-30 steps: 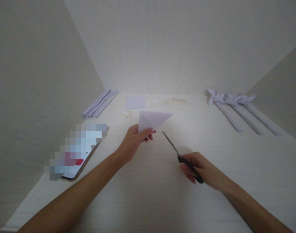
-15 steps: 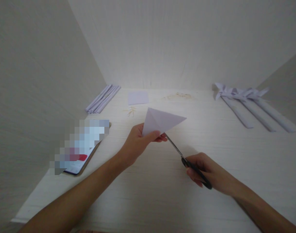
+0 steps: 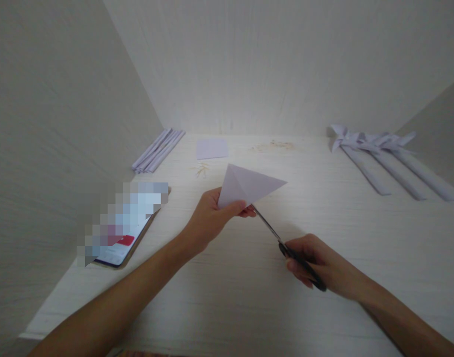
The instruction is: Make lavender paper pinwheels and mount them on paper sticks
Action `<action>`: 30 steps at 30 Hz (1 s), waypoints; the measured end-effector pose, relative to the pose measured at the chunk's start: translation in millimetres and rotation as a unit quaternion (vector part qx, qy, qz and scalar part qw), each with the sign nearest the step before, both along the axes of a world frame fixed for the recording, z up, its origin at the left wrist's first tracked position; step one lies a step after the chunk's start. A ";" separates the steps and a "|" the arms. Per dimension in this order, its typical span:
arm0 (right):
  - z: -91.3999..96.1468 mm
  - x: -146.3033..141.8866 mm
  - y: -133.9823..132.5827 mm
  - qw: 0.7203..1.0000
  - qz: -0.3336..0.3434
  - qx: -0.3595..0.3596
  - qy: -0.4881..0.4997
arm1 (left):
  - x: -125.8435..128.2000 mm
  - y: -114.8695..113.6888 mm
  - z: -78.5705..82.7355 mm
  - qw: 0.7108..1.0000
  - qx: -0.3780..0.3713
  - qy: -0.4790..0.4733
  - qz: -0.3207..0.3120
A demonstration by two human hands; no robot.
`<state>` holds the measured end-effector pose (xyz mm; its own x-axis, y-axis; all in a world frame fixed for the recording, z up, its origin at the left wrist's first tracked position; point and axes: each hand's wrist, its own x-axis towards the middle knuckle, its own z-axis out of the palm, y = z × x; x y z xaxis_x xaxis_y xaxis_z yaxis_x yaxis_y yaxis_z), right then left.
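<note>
My left hand (image 3: 208,218) pinches the lower corner of a white paper folded into a triangle (image 3: 249,184), held up over the pale desk (image 3: 249,297). My right hand (image 3: 316,265) grips the black handles of a pair of scissors (image 3: 282,243). The thin blades point up and left, and their tips touch the triangle's bottom edge beside my left fingers.
A phone (image 3: 125,228) lies at the left of the desk. Rolled paper sticks (image 3: 158,150) rest by the left wall, a small paper square (image 3: 212,148) and a few toothpicks (image 3: 201,170) farther back. Paper pinwheels on rolled handles (image 3: 379,158) lie at the right. Walls enclose three sides.
Over the last second the scissor tips came up to the lower edge of the triangle. Since half a second ago both hands have barely shifted.
</note>
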<state>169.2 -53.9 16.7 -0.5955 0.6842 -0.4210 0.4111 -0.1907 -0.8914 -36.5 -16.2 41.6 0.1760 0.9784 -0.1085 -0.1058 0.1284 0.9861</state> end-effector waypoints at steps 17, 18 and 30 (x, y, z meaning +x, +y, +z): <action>0.7 0.3 -0.1 1.000 -0.003 0.008 0.005 | 0.3 -1.0 4.4 0.999 0.010 0.038 0.008; 0.9 -0.1 0.1 1.000 -0.003 0.012 0.005 | 0.4 -1.0 4.4 0.999 0.008 0.038 0.010; 1.1 0.0 -0.6 1.000 -0.005 0.002 0.010 | 7.7 -6.6 -1.1 0.999 0.021 0.002 0.041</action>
<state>169.2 -54.5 17.8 -0.5972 0.6914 -0.4066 0.3914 -0.1912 -0.9001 -28.8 -22.8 40.5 0.0948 0.9932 -0.0677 -0.1107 0.0781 0.9908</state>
